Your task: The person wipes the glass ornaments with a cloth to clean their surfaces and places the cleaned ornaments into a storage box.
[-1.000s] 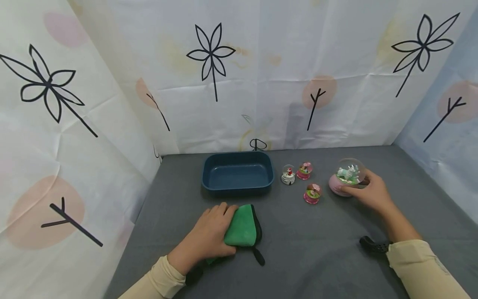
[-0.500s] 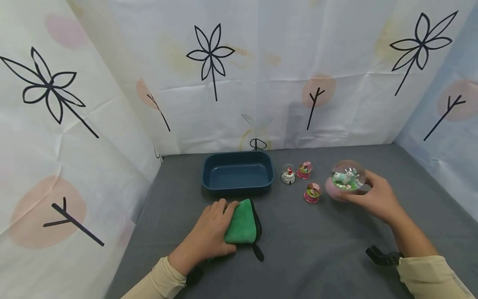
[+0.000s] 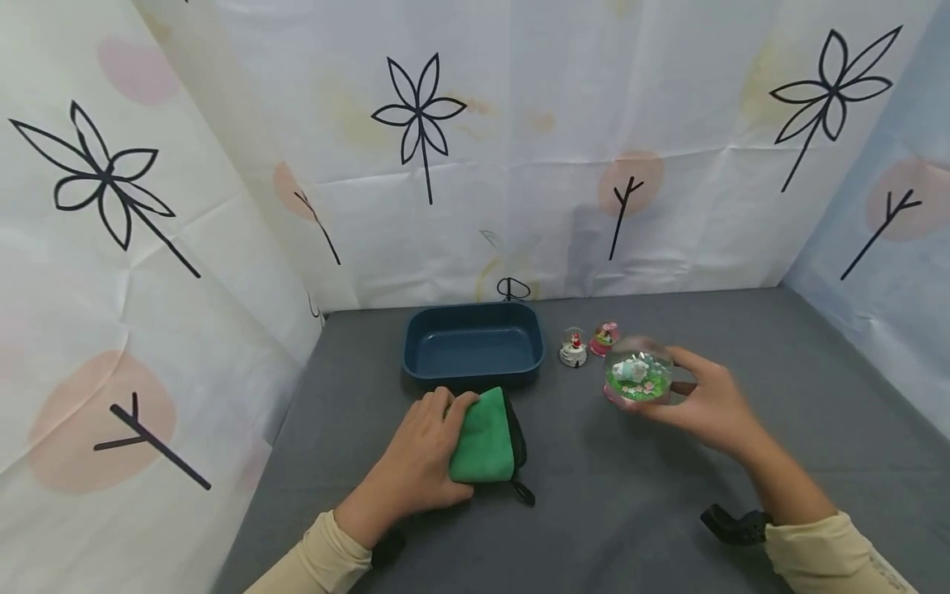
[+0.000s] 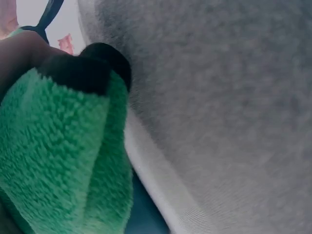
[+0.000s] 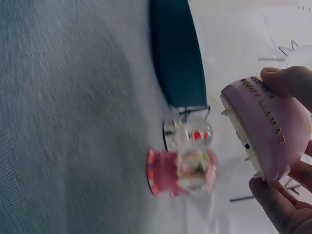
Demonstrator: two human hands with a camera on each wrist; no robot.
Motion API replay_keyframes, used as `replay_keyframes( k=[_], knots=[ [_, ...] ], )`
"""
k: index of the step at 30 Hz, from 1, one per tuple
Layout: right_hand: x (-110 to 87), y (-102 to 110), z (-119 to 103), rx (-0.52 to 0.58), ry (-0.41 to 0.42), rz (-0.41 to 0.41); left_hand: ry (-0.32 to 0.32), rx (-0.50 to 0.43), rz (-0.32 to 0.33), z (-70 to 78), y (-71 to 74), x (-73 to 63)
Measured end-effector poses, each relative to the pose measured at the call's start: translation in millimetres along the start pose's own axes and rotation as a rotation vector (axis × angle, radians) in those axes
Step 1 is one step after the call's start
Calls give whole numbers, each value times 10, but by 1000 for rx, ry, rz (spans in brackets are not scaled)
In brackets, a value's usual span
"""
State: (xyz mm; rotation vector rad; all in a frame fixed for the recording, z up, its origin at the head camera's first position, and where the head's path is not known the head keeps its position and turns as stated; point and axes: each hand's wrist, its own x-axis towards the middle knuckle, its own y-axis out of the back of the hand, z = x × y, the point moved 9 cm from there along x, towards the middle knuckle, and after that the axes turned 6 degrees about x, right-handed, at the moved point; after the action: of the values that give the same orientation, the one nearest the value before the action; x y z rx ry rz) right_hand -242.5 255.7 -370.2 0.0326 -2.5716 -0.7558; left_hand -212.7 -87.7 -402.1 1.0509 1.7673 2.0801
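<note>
My left hand (image 3: 416, 458) grips a folded green plush cloth (image 3: 482, 441) with a black edge and a small black loop. The cloth's fluffy side (image 4: 58, 156) fills the left of the left wrist view. Raised off the table, a large snow globe (image 3: 637, 373) with green and white figures inside is held by its base in my right hand (image 3: 716, 412). In the right wrist view its pink base (image 5: 273, 126) bears gold lettering, and its pale underside faces the table. The globe's clear dome is mostly out of that view.
A dark blue rectangular tray (image 3: 475, 375) stands at the back of the grey table (image 3: 564, 511). Right of it are a small white snow globe (image 3: 573, 350) and a small pink one (image 3: 604, 337). A patterned cloth wall (image 3: 512, 181) rises behind.
My right hand has lifted the large snow globe and carried it left, tilting its dome towards me. It now covers one small pink globe. My left hand and the cloth have shifted slightly.
</note>
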Motion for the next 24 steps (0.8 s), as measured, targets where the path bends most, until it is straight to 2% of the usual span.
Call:
replay_keyframes(
  k=[4,9,17,21,24],
  knots=[
    [-10,-155,-34,-5,40,-21,-3,-94,57,23,110,44],
    [-4,-341,-105,-13,80,-55,10,-289,85,50,215,102],
    [-59,-594,-340,56,208,-130,82,-623,46,104,235,203],
    [-117,-701,-510,127,276,-164,86,-778,27,146,223,267],
    [-147,-751,-644,170,323,-170,66,-838,27,197,232,318]
  ],
)
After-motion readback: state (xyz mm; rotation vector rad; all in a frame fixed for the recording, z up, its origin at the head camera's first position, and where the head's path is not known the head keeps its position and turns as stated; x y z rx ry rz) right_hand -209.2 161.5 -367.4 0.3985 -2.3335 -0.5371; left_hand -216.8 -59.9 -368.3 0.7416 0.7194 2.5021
